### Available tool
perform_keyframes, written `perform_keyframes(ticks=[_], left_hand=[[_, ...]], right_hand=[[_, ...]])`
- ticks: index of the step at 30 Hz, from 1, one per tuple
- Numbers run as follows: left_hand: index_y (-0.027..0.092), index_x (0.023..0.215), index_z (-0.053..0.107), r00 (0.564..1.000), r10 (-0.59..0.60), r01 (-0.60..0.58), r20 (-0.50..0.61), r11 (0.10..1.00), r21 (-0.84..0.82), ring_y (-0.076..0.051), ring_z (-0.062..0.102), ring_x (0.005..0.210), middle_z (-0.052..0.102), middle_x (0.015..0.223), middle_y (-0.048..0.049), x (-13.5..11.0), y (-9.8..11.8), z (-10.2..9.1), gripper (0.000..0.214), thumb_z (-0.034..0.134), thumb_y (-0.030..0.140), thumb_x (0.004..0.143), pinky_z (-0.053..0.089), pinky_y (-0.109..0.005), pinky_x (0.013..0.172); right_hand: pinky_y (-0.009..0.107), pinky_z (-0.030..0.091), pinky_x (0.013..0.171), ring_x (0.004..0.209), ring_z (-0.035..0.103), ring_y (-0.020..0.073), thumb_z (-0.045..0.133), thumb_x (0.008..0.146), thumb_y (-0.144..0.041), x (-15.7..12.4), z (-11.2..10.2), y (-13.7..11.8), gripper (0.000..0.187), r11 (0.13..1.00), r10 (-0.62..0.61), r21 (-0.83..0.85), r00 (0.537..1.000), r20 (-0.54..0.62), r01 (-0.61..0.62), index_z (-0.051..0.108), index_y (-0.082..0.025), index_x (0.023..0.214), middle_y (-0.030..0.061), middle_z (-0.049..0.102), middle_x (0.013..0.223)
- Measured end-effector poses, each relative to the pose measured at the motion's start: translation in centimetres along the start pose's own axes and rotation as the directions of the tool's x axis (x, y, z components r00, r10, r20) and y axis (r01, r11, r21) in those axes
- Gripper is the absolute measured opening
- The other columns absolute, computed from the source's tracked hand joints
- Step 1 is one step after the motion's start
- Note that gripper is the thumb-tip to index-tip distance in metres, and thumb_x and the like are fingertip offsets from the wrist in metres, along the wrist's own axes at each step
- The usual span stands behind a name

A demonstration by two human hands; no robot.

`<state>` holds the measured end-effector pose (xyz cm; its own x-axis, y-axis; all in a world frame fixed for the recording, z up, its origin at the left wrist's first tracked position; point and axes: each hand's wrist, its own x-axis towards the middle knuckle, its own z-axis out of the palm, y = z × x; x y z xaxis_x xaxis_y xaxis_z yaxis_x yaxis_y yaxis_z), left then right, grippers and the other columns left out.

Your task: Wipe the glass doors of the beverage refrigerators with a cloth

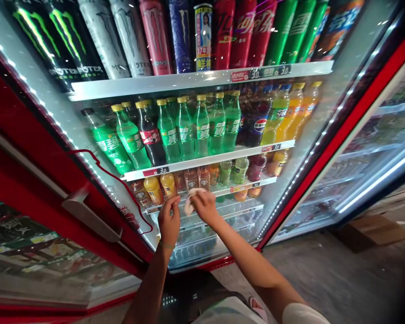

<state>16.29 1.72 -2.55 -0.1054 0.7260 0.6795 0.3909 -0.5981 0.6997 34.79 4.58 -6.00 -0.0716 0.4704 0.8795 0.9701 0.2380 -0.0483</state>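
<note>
Right grip point(205, 206): fingers pinched on a pale cloth point(189, 205), just below frame centre. Left grip point(169, 221): fingers bent, just left of it; cannot tell whether closed or holding anything. Both in front of a lit cooler point(202, 84) with white-edged shelves, framed in red; grey floor point(310, 274) and one carton point(371, 231) at lower right. Count, top shelf, upper left: black cans point(69, 45), 2; grey cans point(103, 36), 2; pink can point(155, 38), 1. Cloth: 1, crumpled; long axis slants upper right to lower left, loose end downward.
</note>
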Motion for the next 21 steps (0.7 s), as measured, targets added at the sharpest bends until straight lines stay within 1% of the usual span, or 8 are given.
perform_keyframes(ticks=[2,5,9,11,13,15,16,21], left_hand=[[0.024,0.110,0.070,1.000,0.004,-0.003,-0.017,0.999,0.033,-0.017,0.073,0.097,0.076,0.107,-0.0050,0.0,0.5,0.7,0.023,0.051,0.033,0.102,0.059,-0.033,0.089],[0.024,0.107,0.071,0.998,-0.035,0.037,-0.043,0.999,0.039,-0.016,0.073,0.096,0.075,0.105,-0.0039,0.0,0.8,1.5,0.023,0.051,0.035,0.102,0.058,-0.032,0.091],[0.022,0.101,0.070,0.984,-0.116,0.111,-0.138,0.993,-0.037,-0.017,0.073,0.094,0.074,0.102,-0.0052,-0.2,1.1,3.2,0.024,0.055,0.040,0.099,0.059,-0.032,0.089],[0.021,0.101,0.071,0.971,-0.143,0.136,-0.193,0.989,-0.050,-0.017,0.072,0.093,0.074,0.101,-0.0051,-0.2,1.4,4.1,0.024,0.058,0.041,0.097,0.059,-0.031,0.087],[0.022,0.102,0.071,0.958,-0.177,0.168,-0.225,0.984,-0.060,-0.017,0.072,0.091,0.074,0.101,-0.0042,-0.1,1.8,4.7,0.024,0.058,0.041,0.096,0.059,-0.030,0.083],[0.022,0.102,0.071,0.944,-0.221,0.211,-0.243,0.975,-0.070,-0.016,0.072,0.086,0.074,0.099,-0.0031,0.0,2.3,5.1,0.025,0.056,0.040,0.096,0.059,-0.029,0.079],[0.022,0.102,0.071,0.937,-0.238,0.228,-0.254,0.971,-0.067,-0.015,0.072,0.085,0.074,0.098,-0.0027,0.1,2.5,5.3,0.025,0.056,0.040,0.095,0.059,-0.029,0.078],[0.021,0.104,0.071,0.922,-0.248,0.250,-0.296,0.968,-0.033,-0.015,0.071,0.082,0.075,0.098,-0.0033,0.2,3.1,5.5,0.025,0.057,0.039,0.094,0.058,-0.028,0.076]], right_hand=[[0.021,0.055,0.084,0.091,0.066,0.0109,0.051,0.102,-0.035,-0.4,-0.2,0.1,0.026,0.980,-0.198,0.017,0.979,-0.056,0.199,0.076,-0.028,0.096,-0.0025,0.075,0.102],[0.025,0.052,0.087,0.096,0.063,0.0156,0.062,0.097,-0.031,-0.5,-1.4,6.4,0.012,0.970,-0.242,-0.092,0.940,-0.242,0.227,0.074,-0.033,0.096,-0.0023,0.073,0.099],[0.040,0.048,0.090,0.102,0.057,0.0241,0.054,0.097,-0.025,-0.5,-4.5,20.6,0.015,0.987,-0.006,-0.149,0.911,-0.412,-0.061,0.068,-0.022,0.095,0.0087,0.064,0.104],[0.048,0.046,0.093,0.108,0.055,0.0285,0.051,0.094,-0.027,-0.4,-6.2,25.9,0.017,0.943,0.240,-0.082,0.829,-0.506,-0.323,0.065,-0.019,0.100,0.0132,0.060,0.113],[0.057,0.043,0.098,0.115,0.053,0.0328,0.051,0.091,-0.030,0.0,-7.4,28.4,0.023,0.840,0.467,0.028,0.696,-0.545,-0.542,0.062,-0.017,0.106,0.0170,0.057,0.121],[0.062,0.039,0.104,0.122,0.052,0.0352,0.049,0.090,-0.029,0.6,-7.5,27.5,0.028,0.783,0.566,0.116,0.621,-0.542,-0.612,0.060,-0.016,0.113,0.0194,0.056,0.127],[0.063,0.038,0.105,0.125,0.052,0.0353,0.047,0.092,-0.029,0.9,-7.1,25.9,0.030,0.795,0.563,0.138,0.633,-0.531,-0.591,0.060,-0.016,0.116,0.0198,0.056,0.129],[0.058,0.047,0.108,0.136,0.048,0.0356,0.042,0.097,-0.040,1.7,-2.9,11.6,0.038,0.987,0.139,0.128,0.915,-0.378,-0.097,0.062,-0.020,0.123,0.0163,0.059,0.136]])
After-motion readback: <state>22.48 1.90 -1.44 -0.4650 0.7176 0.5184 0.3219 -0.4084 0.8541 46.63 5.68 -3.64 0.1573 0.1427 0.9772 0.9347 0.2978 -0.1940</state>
